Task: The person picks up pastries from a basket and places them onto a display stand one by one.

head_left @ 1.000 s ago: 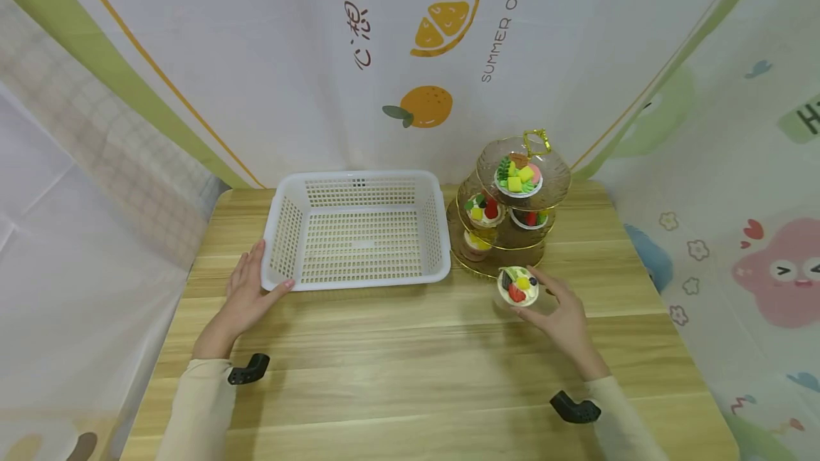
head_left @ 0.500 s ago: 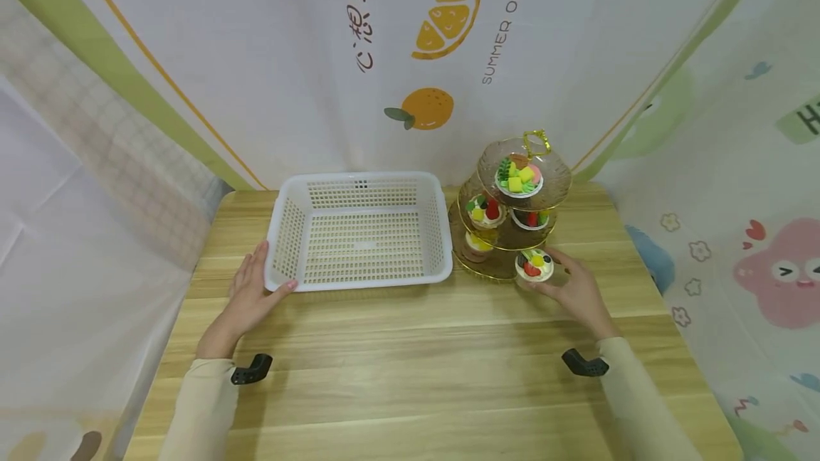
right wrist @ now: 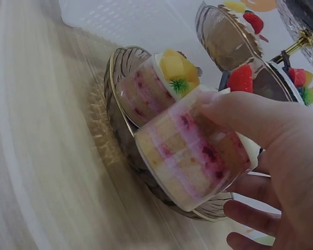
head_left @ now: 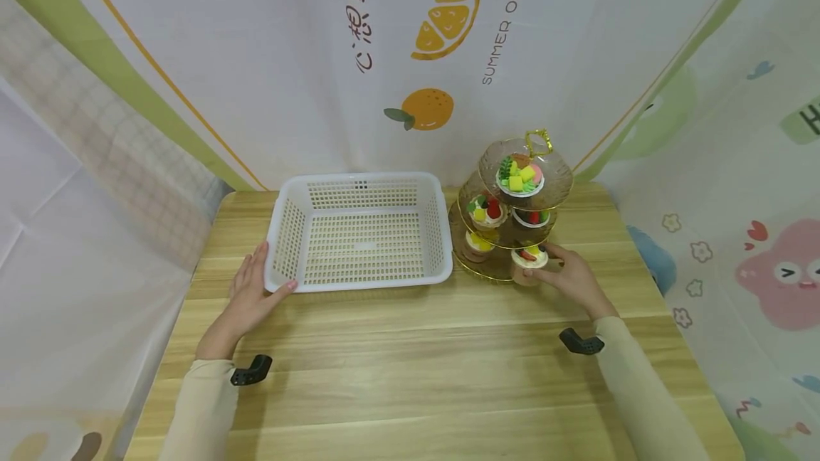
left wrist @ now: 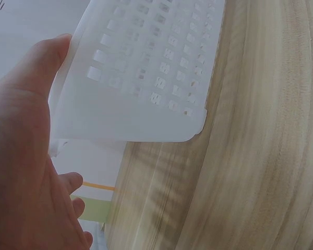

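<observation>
In the head view my left hand (head_left: 246, 304) rests at the front left corner of a white plastic basket (head_left: 442, 278). The left wrist view shows its thumb (left wrist: 55, 54) on the rim, the other fingers extended outside. My right hand (head_left: 573, 282) holds a cake cup (head_left: 527, 270) between thumb and fingers, at the bottom tier of a three-tier cake stand (head_left: 492, 274). Seen from the right wrist, this clear cup with pink and cream layers (right wrist: 190, 156) tilts over the tier's gold rim, beside another cake cup (right wrist: 146, 91) topped with yellow pieces.
On the stand's top tier sits a dessert cup (head_left: 519, 180) with green and yellow toppings. Two more, a strawberry-topped one (head_left: 487, 212) and a dark one (head_left: 532, 218), stand on the middle tier. A printed curtain (head_left: 288, 91) hangs behind the wooden table (head_left: 397, 368).
My right hand has carried the cake cup from in front of the stand back and right, then slightly left over the bottom tier. My left hand has stayed at the basket corner.
</observation>
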`<state>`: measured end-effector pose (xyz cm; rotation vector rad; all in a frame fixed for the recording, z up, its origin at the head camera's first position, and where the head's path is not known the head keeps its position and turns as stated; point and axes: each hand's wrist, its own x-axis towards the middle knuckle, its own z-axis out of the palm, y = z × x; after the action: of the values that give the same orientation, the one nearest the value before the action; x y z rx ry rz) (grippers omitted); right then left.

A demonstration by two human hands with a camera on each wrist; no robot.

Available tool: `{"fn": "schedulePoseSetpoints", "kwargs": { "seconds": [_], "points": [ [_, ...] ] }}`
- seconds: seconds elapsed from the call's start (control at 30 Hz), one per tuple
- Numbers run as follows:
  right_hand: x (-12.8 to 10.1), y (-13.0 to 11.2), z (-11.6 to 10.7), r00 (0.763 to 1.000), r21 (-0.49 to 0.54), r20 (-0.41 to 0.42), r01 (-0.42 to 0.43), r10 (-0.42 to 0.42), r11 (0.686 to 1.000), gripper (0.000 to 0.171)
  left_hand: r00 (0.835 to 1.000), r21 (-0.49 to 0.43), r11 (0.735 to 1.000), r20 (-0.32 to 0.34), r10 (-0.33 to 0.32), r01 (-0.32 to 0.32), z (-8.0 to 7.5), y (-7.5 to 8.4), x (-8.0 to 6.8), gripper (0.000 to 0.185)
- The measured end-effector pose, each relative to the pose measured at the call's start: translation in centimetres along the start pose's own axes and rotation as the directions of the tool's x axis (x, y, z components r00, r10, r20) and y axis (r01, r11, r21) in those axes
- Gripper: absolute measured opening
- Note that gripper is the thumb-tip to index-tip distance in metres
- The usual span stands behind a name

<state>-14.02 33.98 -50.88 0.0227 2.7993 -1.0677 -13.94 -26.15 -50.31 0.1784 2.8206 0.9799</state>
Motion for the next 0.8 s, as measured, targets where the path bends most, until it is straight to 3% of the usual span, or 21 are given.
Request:
{"fn": "schedulePoseSetpoints", "kwargs": {
  "seconds": [0.37, 0.8],
  "points": [
    [1.4, 0.0, 0.9, 0.996, 0.012, -0.093, 0.006, -0.005, 1.0, 0.065, 1.0, 0.012, 1.0, -0.007, 0.001, 0.0, 0.2, -0.1, 0.2, 0.102],
    [2.3, 0.2, 1.8, 0.98, 0.056, -0.2, 0.012, -0.001, 0.998, 0.065, 1.0, 0.013, 1.0, 0.002, -0.004, 0.004, 0.1, -0.2, 0.1, 0.102]
  ]
}}
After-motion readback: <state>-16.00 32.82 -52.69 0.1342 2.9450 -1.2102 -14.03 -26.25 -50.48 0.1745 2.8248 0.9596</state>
